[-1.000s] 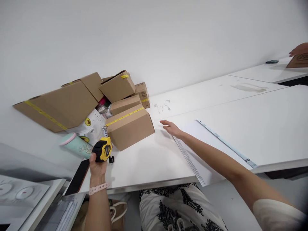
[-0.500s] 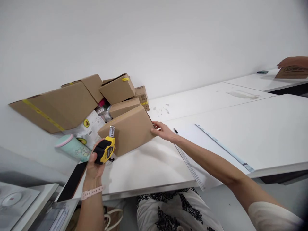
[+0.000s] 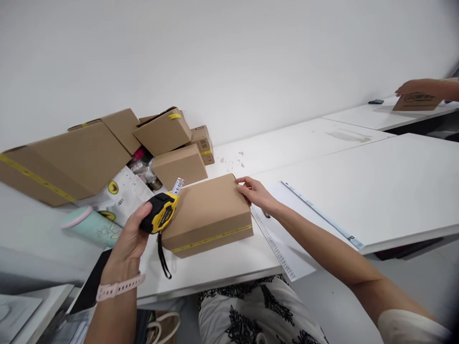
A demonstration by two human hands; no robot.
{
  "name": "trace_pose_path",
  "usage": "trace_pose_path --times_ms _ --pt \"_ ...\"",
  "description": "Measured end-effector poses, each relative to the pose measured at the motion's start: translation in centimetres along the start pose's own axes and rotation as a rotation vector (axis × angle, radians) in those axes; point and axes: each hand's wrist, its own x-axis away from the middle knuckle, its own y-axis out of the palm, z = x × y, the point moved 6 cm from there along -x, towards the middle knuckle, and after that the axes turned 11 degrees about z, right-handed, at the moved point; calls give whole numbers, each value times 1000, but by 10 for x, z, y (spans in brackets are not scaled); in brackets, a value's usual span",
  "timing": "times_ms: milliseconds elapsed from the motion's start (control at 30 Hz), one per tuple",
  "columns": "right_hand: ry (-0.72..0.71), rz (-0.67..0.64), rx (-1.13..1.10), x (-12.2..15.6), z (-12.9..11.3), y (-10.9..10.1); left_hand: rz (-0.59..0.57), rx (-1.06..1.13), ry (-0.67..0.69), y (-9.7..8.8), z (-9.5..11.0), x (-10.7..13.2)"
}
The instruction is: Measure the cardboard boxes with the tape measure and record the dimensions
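Note:
In my left hand (image 3: 133, 234) is a yellow and black tape measure (image 3: 162, 213), with a short end of its blade sticking out and a black strap hanging down. It is at the left end of a closed cardboard box (image 3: 208, 204). This box lies on the white table, with a strip of yellow tape along the side facing me. My right hand (image 3: 255, 195) grips the box at its far right corner, thumb and fingers against the edge. The hand's underside and part of that end are hidden.
Several cardboard boxes (image 3: 163, 131) are piled against the wall at left, near a mint tumbler (image 3: 93, 225) lying on its side. Right of my box are a spiral notebook (image 3: 278, 243) and a pale blue strip (image 3: 321, 214). Another person's hand (image 3: 426, 87) rests on a box at far right.
The box has been tipped over and set nearer me, so its yellow-taped side now faces me. My right hand stays at its right end. The tape measure remains in my left hand.

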Motion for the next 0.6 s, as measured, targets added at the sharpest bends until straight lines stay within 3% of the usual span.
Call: trace_pose_path --times_ms 100,233,433,600 --pt "-29 57 -50 -8 13 -5 -90 -160 91 13 10 -3" --pt "-115 117 -217 -18 24 -2 -139 -184 -54 48 15 -1" --pt "-219 131 -326 -22 38 6 -444 -280 -242 129 -3 -1" --pt "-268 131 -289 -17 37 -1 -588 -424 -249 158 -17 -11"
